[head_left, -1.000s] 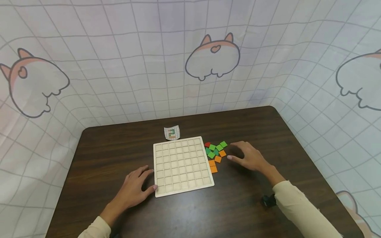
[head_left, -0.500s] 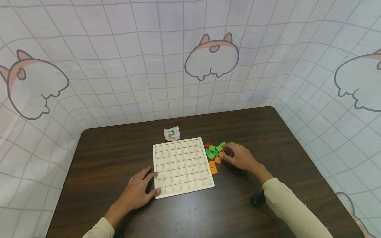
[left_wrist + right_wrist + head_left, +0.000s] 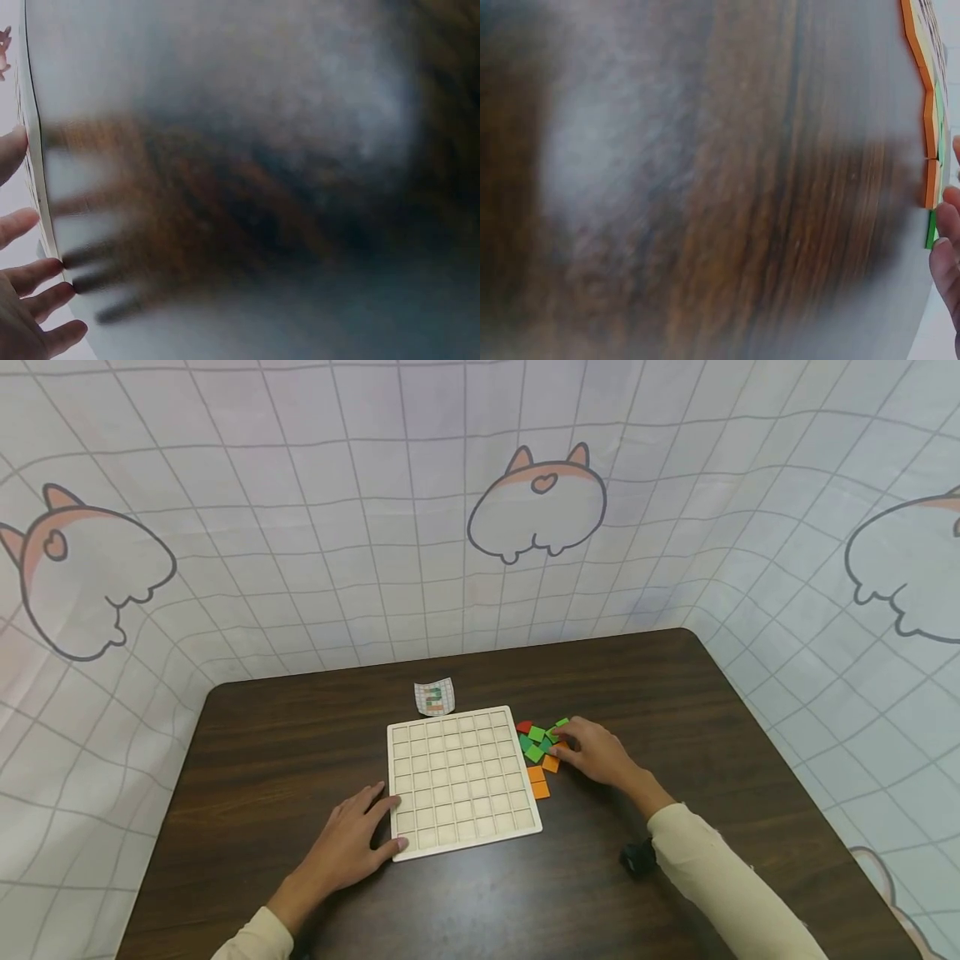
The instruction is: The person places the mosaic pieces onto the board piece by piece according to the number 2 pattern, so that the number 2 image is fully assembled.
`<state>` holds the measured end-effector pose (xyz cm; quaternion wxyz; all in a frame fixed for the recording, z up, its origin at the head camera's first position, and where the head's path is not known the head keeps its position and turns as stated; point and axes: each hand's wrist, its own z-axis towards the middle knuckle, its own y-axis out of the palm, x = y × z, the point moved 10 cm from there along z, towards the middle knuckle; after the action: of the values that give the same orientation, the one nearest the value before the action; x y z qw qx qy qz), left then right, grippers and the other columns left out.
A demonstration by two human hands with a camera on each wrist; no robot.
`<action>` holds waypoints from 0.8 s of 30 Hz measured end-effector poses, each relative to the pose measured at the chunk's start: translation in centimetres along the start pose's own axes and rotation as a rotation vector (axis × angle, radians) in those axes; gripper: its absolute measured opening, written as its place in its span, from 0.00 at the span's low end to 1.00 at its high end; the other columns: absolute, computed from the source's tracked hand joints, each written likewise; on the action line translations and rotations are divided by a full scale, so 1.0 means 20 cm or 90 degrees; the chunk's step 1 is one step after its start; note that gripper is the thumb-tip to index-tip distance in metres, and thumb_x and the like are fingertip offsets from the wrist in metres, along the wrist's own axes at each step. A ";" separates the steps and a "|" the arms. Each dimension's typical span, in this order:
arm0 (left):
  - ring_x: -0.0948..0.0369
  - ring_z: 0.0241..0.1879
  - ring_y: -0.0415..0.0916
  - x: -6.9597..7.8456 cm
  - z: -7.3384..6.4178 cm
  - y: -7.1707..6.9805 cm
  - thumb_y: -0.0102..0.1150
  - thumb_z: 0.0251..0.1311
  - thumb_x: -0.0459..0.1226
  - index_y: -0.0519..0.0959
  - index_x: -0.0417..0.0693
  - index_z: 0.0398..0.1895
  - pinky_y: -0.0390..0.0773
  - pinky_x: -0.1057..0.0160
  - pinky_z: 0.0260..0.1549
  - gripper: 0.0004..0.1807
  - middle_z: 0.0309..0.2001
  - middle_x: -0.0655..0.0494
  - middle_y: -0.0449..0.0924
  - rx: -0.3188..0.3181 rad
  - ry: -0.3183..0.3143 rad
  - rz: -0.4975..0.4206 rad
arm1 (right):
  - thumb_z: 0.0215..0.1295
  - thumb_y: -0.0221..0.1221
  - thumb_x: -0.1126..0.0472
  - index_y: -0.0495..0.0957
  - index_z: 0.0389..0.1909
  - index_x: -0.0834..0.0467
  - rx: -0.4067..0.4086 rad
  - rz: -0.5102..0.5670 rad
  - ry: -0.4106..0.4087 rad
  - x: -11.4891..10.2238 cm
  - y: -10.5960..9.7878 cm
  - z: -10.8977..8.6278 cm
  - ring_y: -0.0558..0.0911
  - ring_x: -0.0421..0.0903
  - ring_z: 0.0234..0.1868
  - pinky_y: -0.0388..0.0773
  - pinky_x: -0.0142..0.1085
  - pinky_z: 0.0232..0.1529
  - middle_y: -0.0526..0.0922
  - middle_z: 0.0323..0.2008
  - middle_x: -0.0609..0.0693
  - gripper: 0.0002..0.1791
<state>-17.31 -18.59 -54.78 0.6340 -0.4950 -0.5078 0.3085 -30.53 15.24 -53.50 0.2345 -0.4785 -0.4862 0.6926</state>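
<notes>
A pale square board marked with a grid lies on the table. At its left edge my left hand has relaxed, spread fingers, with thumb and index finger touching the rim. The left wrist view has these fingers along the board's edge. My right hand reaches over a loose group of small tiles; its index finger is on a light green tile, its thumb beside it with a gap between. In the right wrist view, orange tiles stand just beyond the right fingertips.
Beside the board's right edge lie more green tiles, a red piece and orange tiles. Behind the board is a small paper card with a coloured grid pattern. A white patterned curtain surrounds the dark wooden table.
My right hand has moved left onto the tiles, and its thumb and index finger have drawn closer together. My left hand has shifted slightly right, onto the board's rim.
</notes>
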 end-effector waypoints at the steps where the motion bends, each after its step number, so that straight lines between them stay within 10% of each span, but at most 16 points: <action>1: 0.39 0.70 0.64 0.00 0.00 0.00 0.65 0.60 0.59 0.73 0.51 0.68 0.65 0.34 0.62 0.37 0.73 0.40 0.65 0.000 0.002 0.003 | 0.68 0.65 0.50 0.83 0.55 0.56 -0.002 0.000 -0.001 0.00 0.01 0.01 0.79 0.44 0.40 0.79 0.46 0.43 0.82 0.43 0.50 0.20; 24: 0.40 0.70 0.64 0.00 0.01 0.00 0.65 0.60 0.59 0.74 0.51 0.68 0.69 0.34 0.60 0.37 0.73 0.41 0.65 -0.006 0.001 0.009 | 0.66 0.66 0.51 0.85 0.55 0.57 -0.046 -0.001 0.005 -0.01 0.04 0.06 0.74 0.41 0.34 0.69 0.33 0.29 0.79 0.44 0.51 0.20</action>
<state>-17.53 -18.55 -54.73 0.6300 -0.5016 -0.5054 0.3100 -31.45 14.27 -54.04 0.2196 -0.4889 -0.5104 0.6725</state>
